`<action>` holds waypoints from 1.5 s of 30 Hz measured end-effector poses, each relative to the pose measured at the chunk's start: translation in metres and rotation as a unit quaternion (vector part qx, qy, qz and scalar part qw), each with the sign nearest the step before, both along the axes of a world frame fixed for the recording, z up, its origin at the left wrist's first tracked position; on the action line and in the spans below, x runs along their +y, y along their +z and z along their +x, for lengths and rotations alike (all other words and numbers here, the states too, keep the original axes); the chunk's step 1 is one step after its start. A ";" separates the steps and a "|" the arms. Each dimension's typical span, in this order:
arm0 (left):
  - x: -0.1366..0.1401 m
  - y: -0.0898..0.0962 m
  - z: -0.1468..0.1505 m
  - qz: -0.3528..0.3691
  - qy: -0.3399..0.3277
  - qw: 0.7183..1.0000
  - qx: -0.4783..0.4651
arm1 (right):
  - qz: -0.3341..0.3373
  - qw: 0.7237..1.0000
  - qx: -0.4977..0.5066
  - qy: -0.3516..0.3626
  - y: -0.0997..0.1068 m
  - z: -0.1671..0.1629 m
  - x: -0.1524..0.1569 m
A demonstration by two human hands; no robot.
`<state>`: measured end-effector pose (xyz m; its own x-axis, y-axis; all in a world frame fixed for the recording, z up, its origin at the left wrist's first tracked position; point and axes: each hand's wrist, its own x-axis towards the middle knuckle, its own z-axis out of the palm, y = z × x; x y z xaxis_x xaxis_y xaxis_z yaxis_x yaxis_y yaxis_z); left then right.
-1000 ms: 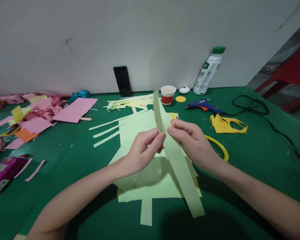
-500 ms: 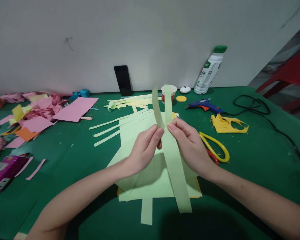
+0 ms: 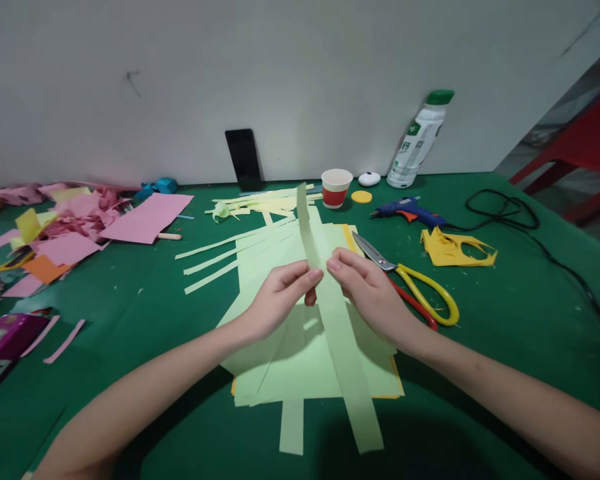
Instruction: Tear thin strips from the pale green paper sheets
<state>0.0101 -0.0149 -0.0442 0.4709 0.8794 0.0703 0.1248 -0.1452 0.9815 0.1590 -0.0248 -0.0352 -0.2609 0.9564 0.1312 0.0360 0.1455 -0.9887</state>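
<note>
A long pale green paper strip (image 3: 347, 360) slants across a stack of pale green sheets (image 3: 300, 383), its lower end reaching past the stack's front edge. My left hand (image 3: 270, 303) pinches the strip's left edge between thumb and fingers. A narrow piece (image 3: 305, 223) rises, curved, from that pinch. At the strip's right edge, my right hand (image 3: 373, 293) is closed in a pinch, close to the left fingertips. Scissors (image 3: 374, 252) with one yellow and one red handle lie just beyond the right hand. Another green strip (image 3: 291, 427) sticks out from under the stack.
Thin green strips (image 3: 210, 263) fan out left of the stack. Pink paper scraps (image 3: 147, 219) and a purple object (image 3: 17, 340) lie at left. Behind stand a phone (image 3: 243, 160), a paper cup (image 3: 336, 190) and a bottle (image 3: 417, 147). A corded glue gun (image 3: 410, 211) lies right.
Both hands have shifted slightly left and down with the strip. The strip's upper right piece no longer stands up before the cup, and more of the scissors shows.
</note>
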 end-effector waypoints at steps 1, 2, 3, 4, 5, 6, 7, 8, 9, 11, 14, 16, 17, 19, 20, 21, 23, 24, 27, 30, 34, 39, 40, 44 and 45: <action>0.001 -0.004 -0.003 -0.012 -0.002 1.000 0.005 | -0.013 1.000 -0.008 0.017 -0.005 0.000 0.000; 0.002 -0.007 -0.006 -0.023 -0.011 1.000 0.014 | -0.025 0.999 -0.017 0.034 -0.011 0.000 0.000; 0.003 -0.011 -0.009 -0.034 -0.027 0.999 0.024 | -0.036 0.998 -0.026 0.050 -0.017 0.000 0.000; 0.004 -0.014 -0.012 -0.047 -0.049 0.997 0.036 | -0.048 0.996 -0.031 0.067 -0.023 0.000 0.001; 0.005 -0.016 -0.014 -0.062 -0.072 0.994 0.048 | -0.060 0.994 -0.036 0.085 -0.028 0.000 0.001; 0.007 -0.018 -0.016 -0.075 -0.094 0.991 0.058 | -0.072 0.991 -0.040 0.103 -0.034 0.000 0.002; 0.009 -0.021 -0.018 -0.087 -0.111 0.988 0.067 | -0.082 0.989 -0.043 0.117 -0.039 0.000 0.003; 0.010 -0.023 -0.019 -0.097 -0.122 0.985 0.074 | -0.091 0.987 -0.044 0.126 -0.043 0.000 0.005; 0.012 -0.025 -0.020 -0.105 -0.129 0.983 0.078 | -0.096 0.986 -0.044 0.131 -0.047 0.000 0.006; 0.015 -0.030 -0.022 -0.116 -0.138 0.980 0.084 | -0.099 0.985 -0.045 0.131 -0.054 0.001 0.009; 0.018 -0.038 -0.022 -0.125 -0.146 0.978 0.081 | -0.094 0.987 -0.049 0.119 -0.059 0.002 0.011; 0.020 -0.042 -0.023 -0.129 -0.151 0.977 0.074 | -0.088 0.988 -0.052 0.112 -0.061 0.003 0.012; 0.021 -0.044 -0.023 -0.131 -0.152 0.977 0.070 | -0.085 0.989 -0.053 0.109 -0.062 0.003 0.013; 0.022 -0.047 -0.023 -0.138 -0.155 0.976 0.063 | -0.077 0.990 -0.053 0.104 -0.064 0.004 0.013; 0.023 -0.049 -0.023 -0.141 -0.156 0.976 0.060 | -0.073 0.991 -0.053 0.101 -0.065 0.004 0.013; 0.023 -0.050 -0.023 -0.143 -0.156 0.976 0.058 | -0.068 0.991 -0.052 0.099 -0.066 0.004 0.014; 0.023 -0.051 -0.023 -0.148 -0.160 0.974 0.054 | -0.060 0.992 -0.051 0.094 -0.069 0.004 0.014; 0.023 -0.052 -0.023 -0.149 -0.161 0.974 0.053 | -0.057 0.993 -0.051 0.091 -0.069 0.004 0.015; 0.022 -0.053 -0.022 -0.146 -0.146 0.977 0.048 | -0.051 0.994 -0.049 0.079 -0.071 0.004 0.016; 0.022 -0.053 -0.022 -0.129 -0.128 0.982 0.054 | -0.049 0.995 -0.048 0.067 -0.072 0.003 0.016; 0.023 -0.051 -0.022 -0.104 -0.143 0.981 0.076 | -0.057 0.995 -0.049 0.068 -0.071 0.002 0.016; 0.021 -0.051 -0.022 -0.096 -0.131 0.984 0.079 | -0.069 0.993 -0.043 0.087 -0.070 0.003 0.015; 0.021 -0.052 -0.022 -0.097 -0.121 0.985 0.077 | -0.070 0.993 -0.042 0.090 -0.070 0.003 0.015; 0.020 -0.055 -0.021 -0.094 -0.056 0.992 0.054 | -0.076 0.992 -0.037 0.093 -0.070 0.003 0.015; 0.021 -0.056 -0.021 -0.092 -0.044 0.994 0.048 | -0.078 0.992 -0.036 0.093 -0.071 0.003 0.015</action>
<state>-0.0107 0.0057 -0.0999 0.5429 0.8286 -0.1363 0.2140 0.0205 0.9766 0.1618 -0.0097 -0.1060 -0.4377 0.8982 -0.0395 0.0938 0.0019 -0.9956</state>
